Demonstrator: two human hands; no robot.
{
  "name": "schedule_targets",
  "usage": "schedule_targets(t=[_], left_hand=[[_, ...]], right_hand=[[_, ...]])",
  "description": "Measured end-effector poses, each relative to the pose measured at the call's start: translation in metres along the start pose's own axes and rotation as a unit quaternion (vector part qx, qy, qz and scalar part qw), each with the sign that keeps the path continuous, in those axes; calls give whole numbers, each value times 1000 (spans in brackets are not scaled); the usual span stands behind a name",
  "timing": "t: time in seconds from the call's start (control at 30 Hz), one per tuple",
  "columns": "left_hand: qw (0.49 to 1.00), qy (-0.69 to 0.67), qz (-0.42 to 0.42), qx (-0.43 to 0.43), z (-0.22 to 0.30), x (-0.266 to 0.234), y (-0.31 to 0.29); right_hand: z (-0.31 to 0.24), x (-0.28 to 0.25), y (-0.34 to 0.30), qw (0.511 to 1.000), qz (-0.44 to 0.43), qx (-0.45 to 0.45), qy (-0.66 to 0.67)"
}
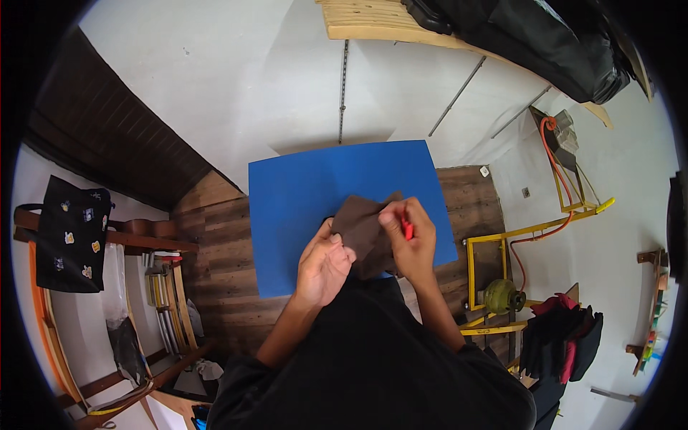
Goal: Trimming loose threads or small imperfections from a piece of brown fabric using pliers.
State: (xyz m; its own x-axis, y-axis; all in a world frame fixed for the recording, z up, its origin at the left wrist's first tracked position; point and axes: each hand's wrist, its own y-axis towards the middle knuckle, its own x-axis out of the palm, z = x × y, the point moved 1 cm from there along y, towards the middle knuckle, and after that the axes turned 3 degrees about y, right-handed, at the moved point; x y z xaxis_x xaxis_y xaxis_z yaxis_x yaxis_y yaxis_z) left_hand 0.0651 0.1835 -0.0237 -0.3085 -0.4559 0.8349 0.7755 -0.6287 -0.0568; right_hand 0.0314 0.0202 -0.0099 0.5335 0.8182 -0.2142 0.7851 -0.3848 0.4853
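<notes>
A brown cloth [360, 224] stretches between the left hand [324, 269] and the right hand [411, 235] over a blue tabletop [297, 197], the left half curled, pinching the cloth's left edge, the right nearly closed at its upper right side, gripping a small red object [408, 229] of unclear kind

The right hand [416, 247] hides most of a red object [408, 228], its kind unclear.

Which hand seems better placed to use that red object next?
Probably the right hand: it holds the red object, while the left hand holds the brown cloth near its left edge.
</notes>
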Motion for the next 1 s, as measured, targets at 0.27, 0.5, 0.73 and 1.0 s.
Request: schedule_targets(t=[0.27,0.5,0.73,1.0], left_hand=[[999,-15,-33,35,11,2,3],[997,31,-14,75,0,-9,14],[968,221,26,116,-3,5,23],[761,562,-85,311,-1,35,42]], right_hand=[[-6,-16,15,933,52,223,279],[-18,0,12,979,-46,166,113],[-23,-18,15,965,-36,161,203],[-14,-35,7,984,-72,156,53]])
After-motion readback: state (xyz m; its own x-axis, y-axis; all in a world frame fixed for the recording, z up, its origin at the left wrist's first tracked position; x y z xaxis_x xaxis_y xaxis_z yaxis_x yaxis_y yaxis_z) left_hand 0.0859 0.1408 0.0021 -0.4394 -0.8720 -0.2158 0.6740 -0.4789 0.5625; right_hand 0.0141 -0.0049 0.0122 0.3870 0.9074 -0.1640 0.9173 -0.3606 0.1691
